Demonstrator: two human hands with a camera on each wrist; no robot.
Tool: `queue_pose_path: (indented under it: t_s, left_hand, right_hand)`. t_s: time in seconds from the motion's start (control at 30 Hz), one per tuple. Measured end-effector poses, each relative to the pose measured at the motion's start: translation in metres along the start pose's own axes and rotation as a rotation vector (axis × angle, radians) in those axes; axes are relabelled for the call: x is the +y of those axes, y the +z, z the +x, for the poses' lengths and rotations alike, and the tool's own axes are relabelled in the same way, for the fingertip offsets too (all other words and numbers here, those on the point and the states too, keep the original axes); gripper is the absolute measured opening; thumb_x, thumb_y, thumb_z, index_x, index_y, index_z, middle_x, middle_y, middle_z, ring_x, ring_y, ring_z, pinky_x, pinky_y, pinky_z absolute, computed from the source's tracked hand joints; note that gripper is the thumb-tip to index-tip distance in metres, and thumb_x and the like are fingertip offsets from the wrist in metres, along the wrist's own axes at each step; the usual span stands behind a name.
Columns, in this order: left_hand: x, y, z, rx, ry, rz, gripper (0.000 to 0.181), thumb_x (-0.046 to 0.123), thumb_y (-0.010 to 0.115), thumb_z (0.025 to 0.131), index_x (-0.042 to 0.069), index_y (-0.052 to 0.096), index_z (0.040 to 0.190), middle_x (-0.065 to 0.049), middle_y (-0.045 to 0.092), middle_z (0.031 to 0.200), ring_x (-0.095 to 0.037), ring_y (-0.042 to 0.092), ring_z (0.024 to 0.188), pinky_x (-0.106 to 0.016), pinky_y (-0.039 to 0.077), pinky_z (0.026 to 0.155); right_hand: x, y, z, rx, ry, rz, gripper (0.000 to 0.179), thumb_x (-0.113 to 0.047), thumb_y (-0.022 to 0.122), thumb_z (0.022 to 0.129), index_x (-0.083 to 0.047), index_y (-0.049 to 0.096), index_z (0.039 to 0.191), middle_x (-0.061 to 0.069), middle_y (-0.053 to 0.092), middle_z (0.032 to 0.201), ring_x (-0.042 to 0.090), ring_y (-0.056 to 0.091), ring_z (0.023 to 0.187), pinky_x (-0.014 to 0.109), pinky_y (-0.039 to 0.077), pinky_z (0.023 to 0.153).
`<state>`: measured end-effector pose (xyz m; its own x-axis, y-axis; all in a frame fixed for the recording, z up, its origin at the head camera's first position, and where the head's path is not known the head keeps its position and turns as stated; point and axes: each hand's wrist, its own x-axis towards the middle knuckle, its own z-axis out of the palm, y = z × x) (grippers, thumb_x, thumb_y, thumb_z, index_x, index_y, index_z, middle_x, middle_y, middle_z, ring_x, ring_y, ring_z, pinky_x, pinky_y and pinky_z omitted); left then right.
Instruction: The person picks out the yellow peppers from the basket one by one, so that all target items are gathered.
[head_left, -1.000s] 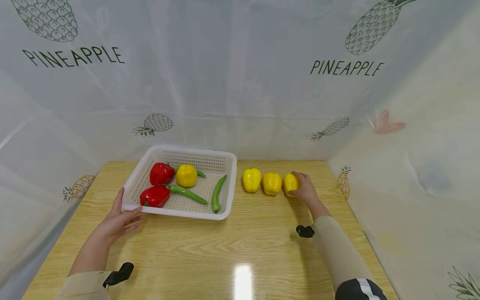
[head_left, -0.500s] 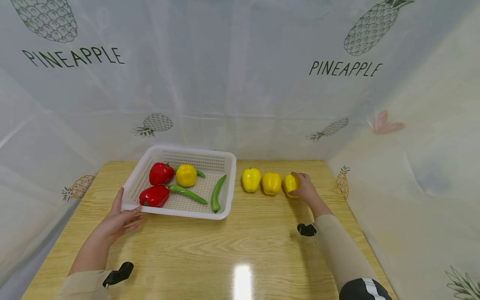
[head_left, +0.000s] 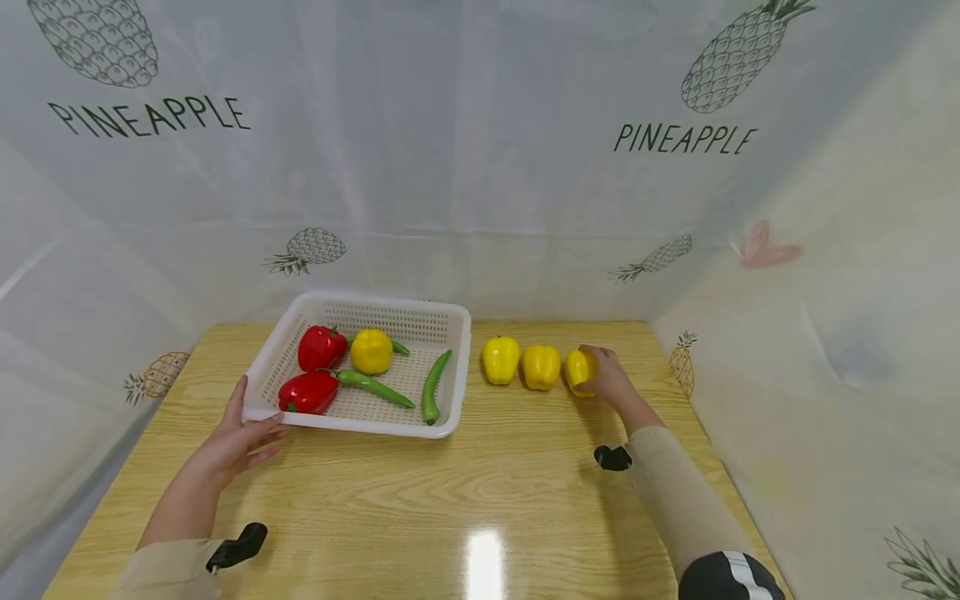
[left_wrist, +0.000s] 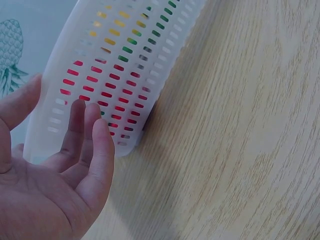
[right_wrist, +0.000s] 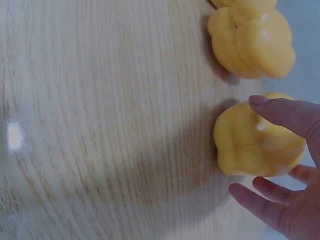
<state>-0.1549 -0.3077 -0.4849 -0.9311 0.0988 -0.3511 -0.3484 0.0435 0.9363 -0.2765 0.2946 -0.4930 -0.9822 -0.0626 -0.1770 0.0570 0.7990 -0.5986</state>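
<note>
The rightmost yellow bell pepper (head_left: 578, 373) sits near the back edge of the desk (head_left: 390, 500), between thumb and fingers of the right hand (head_left: 609, 380); that grip is spread, its contact uncertain. A narrow gap parts it from the middle yellow bell pepper (head_left: 541, 367). The left hand (head_left: 236, 442) spreads about the white basket's (head_left: 352, 424) near-left corner. A broad stretch of desk lies in front.
</note>
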Motion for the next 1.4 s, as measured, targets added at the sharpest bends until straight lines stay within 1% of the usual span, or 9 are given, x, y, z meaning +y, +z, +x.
queue_pose_path:
  t_s: [0.1, 0.2, 0.33, 0.5, 0.67, 0.8, 0.97, 1.2, 1.4]
  left_hand:
    - [0.0, -0.001, 0.0, 0.001, -0.002, 0.008, 0.102, 0.021, 0.058, 0.1, 0.043, -0.031, 0.145, -0.005, 0.042, 0.122, -0.014, 0.066, 0.093, -0.037, 0.055, 0.082]
    - [0.0, -0.001, 0.001, 0.002, -0.007, 0.005, 0.103, 0.022, 0.059, 0.099, 0.043, -0.03, 0.145, -0.006, 0.041, 0.123, -0.016, 0.066, 0.094, -0.037, 0.055, 0.083]
    - [0.001, -0.002, 0.001, 0.0, -0.009, -0.011, 0.103, 0.021, 0.06, 0.099, 0.043, -0.03, 0.146, -0.005, 0.04, 0.122, -0.016, 0.066, 0.094, -0.038, 0.055, 0.083]
    - [0.002, -0.004, 0.001, -0.001, -0.006, -0.022, 0.104, 0.021, 0.06, 0.099, 0.043, -0.03, 0.146, 0.001, 0.043, 0.118, -0.015, 0.066, 0.093, -0.037, 0.055, 0.082]
    - [0.002, -0.004, 0.001, -0.003, -0.008, -0.035, 0.103, 0.019, 0.06, 0.099, 0.044, -0.029, 0.146, 0.004, 0.044, 0.115, -0.014, 0.066, 0.091, -0.037, 0.055, 0.081]
    - [0.001, -0.004, 0.001, -0.004, -0.007, -0.028, 0.102, 0.019, 0.058, 0.099, 0.042, -0.03, 0.146, 0.002, 0.043, 0.117, -0.014, 0.066, 0.091, -0.036, 0.056, 0.081]
    - [0.0, -0.004, 0.002, -0.002, -0.009, -0.013, 0.102, 0.02, 0.059, 0.099, 0.042, -0.03, 0.146, -0.003, 0.04, 0.122, -0.016, 0.066, 0.093, -0.037, 0.055, 0.081]
    - [-0.002, -0.002, 0.003, 0.004, -0.013, 0.011, 0.103, 0.021, 0.058, 0.099, 0.04, -0.032, 0.145, -0.02, 0.029, 0.138, -0.017, 0.066, 0.093, -0.037, 0.056, 0.08]
    - [-0.001, -0.003, 0.003, -0.003, -0.031, 0.034, 0.104, 0.027, 0.059, 0.099, 0.042, -0.033, 0.144, -0.026, 0.023, 0.144, -0.02, 0.066, 0.097, -0.039, 0.055, 0.082]
  right_hand:
    - [-0.005, -0.004, -0.001, -0.019, 0.008, -0.008, 0.085, -0.007, 0.078, 0.083, -0.006, 0.027, 0.152, 0.035, 0.008, 0.151, 0.055, 0.022, 0.134, 0.065, 0.03, 0.104]
    - [-0.013, -0.01, -0.003, -0.019, -0.015, -0.029, 0.085, -0.009, 0.077, 0.084, -0.004, 0.025, 0.152, 0.036, 0.007, 0.151, 0.056, 0.019, 0.134, 0.066, 0.03, 0.103]
    - [-0.028, -0.019, -0.005, 0.001, -0.063, -0.055, 0.081, -0.011, 0.075, 0.086, -0.002, 0.028, 0.151, 0.036, 0.01, 0.151, 0.056, 0.018, 0.135, 0.066, 0.029, 0.103]
    - [-0.048, -0.026, -0.008, -0.004, -0.1, -0.078, 0.075, -0.014, 0.075, 0.087, -0.002, 0.034, 0.149, 0.034, 0.019, 0.15, 0.052, 0.024, 0.134, 0.064, 0.029, 0.104]
    - [-0.069, -0.026, -0.012, -0.046, -0.123, -0.053, 0.074, -0.018, 0.075, 0.087, -0.004, 0.037, 0.148, 0.03, 0.025, 0.151, 0.048, 0.026, 0.136, 0.063, 0.028, 0.106]
    - [-0.087, -0.021, -0.017, -0.084, -0.19, 0.015, 0.073, -0.017, 0.075, 0.087, -0.002, 0.038, 0.147, 0.026, 0.03, 0.151, 0.049, 0.031, 0.133, 0.061, 0.03, 0.106]
    - [-0.108, -0.014, -0.022, -0.12, -0.238, 0.077, 0.074, -0.018, 0.077, 0.085, -0.005, 0.039, 0.148, 0.021, 0.031, 0.152, 0.049, 0.034, 0.132, 0.059, 0.035, 0.104]
    - [-0.13, -0.009, -0.028, -0.136, -0.257, 0.105, 0.074, -0.018, 0.078, 0.085, -0.012, 0.041, 0.148, 0.014, 0.035, 0.152, 0.043, 0.036, 0.133, 0.057, 0.038, 0.102]
    - [-0.151, -0.003, -0.031, -0.155, -0.282, 0.143, 0.073, -0.024, 0.078, 0.084, -0.015, 0.043, 0.147, 0.01, 0.039, 0.15, 0.039, 0.039, 0.132, 0.055, 0.039, 0.101]
